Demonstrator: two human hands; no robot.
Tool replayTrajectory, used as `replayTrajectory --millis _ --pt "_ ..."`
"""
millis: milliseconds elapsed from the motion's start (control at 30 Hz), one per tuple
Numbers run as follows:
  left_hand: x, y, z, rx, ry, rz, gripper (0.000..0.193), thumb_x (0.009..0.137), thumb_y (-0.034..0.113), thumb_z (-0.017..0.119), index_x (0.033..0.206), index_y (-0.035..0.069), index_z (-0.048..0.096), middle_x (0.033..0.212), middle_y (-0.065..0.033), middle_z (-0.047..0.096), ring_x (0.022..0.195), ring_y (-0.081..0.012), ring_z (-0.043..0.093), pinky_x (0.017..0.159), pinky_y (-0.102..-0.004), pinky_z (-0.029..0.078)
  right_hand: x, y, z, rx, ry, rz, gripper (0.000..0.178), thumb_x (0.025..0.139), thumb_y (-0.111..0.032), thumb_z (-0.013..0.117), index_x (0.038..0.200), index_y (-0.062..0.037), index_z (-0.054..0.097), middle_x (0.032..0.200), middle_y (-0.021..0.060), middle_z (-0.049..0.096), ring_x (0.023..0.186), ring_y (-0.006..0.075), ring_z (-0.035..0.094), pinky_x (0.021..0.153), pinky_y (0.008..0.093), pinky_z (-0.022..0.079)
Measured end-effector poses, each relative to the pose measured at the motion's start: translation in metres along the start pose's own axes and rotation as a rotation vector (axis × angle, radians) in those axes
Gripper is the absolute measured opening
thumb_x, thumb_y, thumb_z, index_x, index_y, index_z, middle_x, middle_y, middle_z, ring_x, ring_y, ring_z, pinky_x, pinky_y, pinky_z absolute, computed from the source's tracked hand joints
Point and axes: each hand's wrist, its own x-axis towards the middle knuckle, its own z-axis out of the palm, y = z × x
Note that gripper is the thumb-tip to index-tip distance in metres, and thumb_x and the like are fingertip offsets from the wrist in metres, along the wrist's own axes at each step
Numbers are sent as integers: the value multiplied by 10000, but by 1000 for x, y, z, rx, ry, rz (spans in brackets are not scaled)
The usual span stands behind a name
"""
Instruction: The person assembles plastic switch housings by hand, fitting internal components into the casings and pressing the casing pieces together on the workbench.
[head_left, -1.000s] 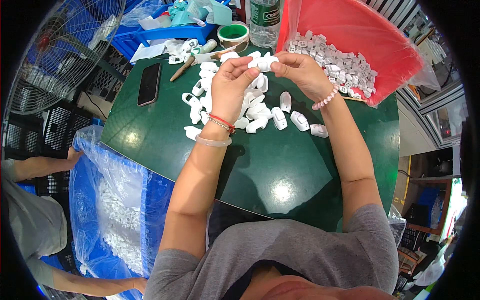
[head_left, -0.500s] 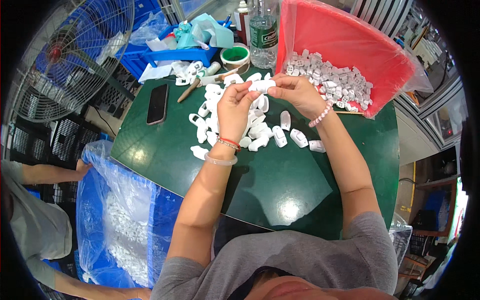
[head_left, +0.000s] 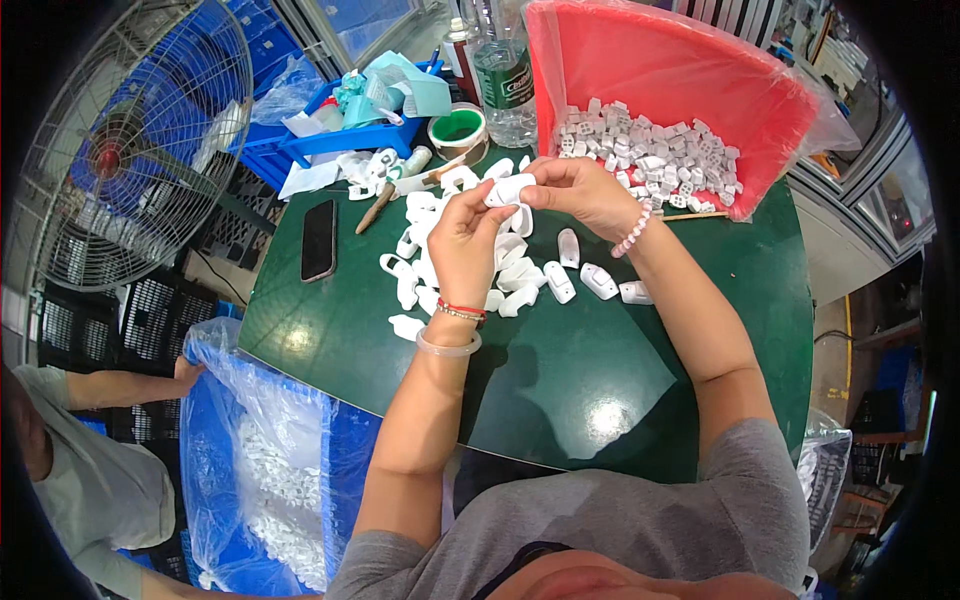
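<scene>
Between both hands, above the table, is a small rounded white plastic piece. The fingertips of my left hand pinch one end of it, and the thumb and fingers of my right hand grip the other. Under and around my left hand lies a heap of loose white plastic shells, partly hidden by the hand. To the right of the heap, several oblong white pieces lie apart from one another, below my right hand.
A red bin of small white blocks stands at the back right. Behind the heap are a bottle, a tape roll, a wooden-handled tool and a blue tray. A phone lies left; a co-worker's hand holds a bag-lined blue crate.
The view has shifted a little. The white piece is tilted differently between my fingers, and both hands still grip it. The co-worker's arm remains at the blue crate.
</scene>
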Motion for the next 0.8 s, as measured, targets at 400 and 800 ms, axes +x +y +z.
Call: replayTrajectory --millis 400,800 --pt "-8 -2 1 -14 -38 -42 251 772 -89 566 1020 -62 543 857 -105 618 781 -126 600 696 -226 490 -10 -14 -3 -115 -51 -76 180 747 -143 682 717 28 634 866 24 522 845 106 492 764 240 389" --pt "1 -8 3 -10 -6 5 292 784 -99 550 1066 -66 486 921 -105 581 867 -149 583 761 -240 487 3 0 8 5 73 44 295 811 -266 611 971 -20 584 866 -10 576 788 49 509 697 194 400"
